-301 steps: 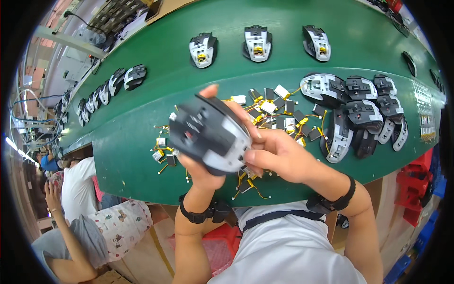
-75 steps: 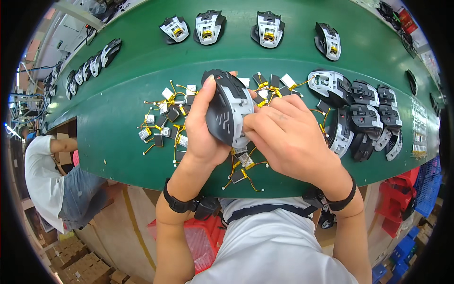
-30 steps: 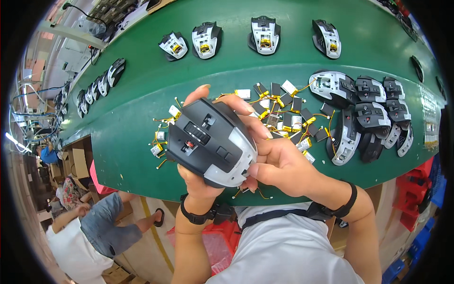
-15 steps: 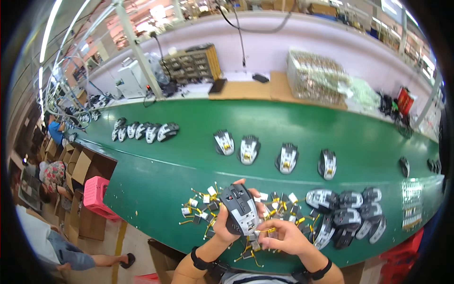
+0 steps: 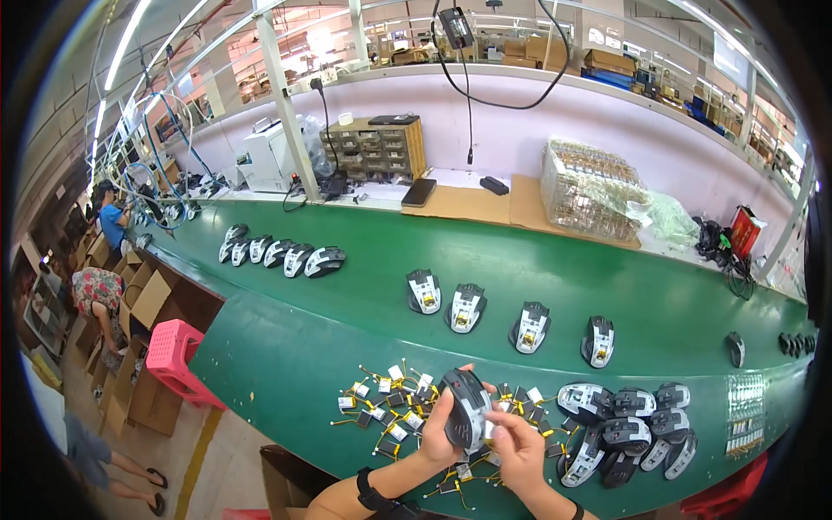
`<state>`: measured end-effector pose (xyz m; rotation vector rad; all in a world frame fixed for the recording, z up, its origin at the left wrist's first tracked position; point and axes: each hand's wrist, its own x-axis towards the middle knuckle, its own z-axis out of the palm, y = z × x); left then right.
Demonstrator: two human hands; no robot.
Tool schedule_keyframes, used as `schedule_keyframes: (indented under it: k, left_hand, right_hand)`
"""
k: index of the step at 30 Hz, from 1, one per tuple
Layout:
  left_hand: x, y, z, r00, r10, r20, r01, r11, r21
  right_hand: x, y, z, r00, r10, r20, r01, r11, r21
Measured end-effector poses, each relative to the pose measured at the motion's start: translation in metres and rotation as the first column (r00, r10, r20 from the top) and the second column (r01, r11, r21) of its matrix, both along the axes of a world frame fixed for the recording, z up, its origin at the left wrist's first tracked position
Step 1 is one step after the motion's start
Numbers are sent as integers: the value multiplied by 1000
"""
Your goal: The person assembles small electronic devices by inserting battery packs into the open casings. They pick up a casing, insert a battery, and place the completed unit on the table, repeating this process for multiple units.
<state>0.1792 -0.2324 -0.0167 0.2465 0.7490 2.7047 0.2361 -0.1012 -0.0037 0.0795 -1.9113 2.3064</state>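
My left hand (image 5: 438, 435) is closed around a black and grey computer mouse (image 5: 466, 406), tilted up over the table. At the mouse's right side my right hand (image 5: 518, 451) has thumb and fingers pinched together; a small pale bit shows by the fingertips, too small to name. Around and beneath both hands lie several small battery packs (image 5: 347, 403), silver or black with yellow tape and short wires. Just right of my right hand, more mice (image 5: 626, 433) are heaped with their grey parts showing.
Several mice (image 5: 468, 308) stand spaced along the green belt (image 5: 373, 225), others cluster at its left. A clear tray (image 5: 745, 416) sits at the right. Drawers (image 5: 373, 152) and a plastic-wrapped stack (image 5: 594, 186) line the back. A pink stool (image 5: 173, 351) and people are left.
The view has tilted up. The mouse has turned in my left hand, hiding its wired end. My right hand has moved from below the mouse to its side; the yellow piece there no longer shows.
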Motion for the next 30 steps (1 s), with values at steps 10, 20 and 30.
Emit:
schedule_keyframes:
  k: [10, 20, 30]
  left_hand:
    - [-4, -5, 9, 979, 78, 187, -78, 997, -6]
    - [-4, -4, 4, 973, 39, 227, -45, 999, 22]
    - [-4, 0, 9, 974, -109, 198, 96, 993, 73]
  right_hand:
    - [-7, 3, 8, 883, 83, -462, 302, 652, 696]
    - [-10, 9, 4, 815, 119, -567, 412, 570, 711]
    - [-7, 10, -2, 797, 6, -604, 371, 784, 497]
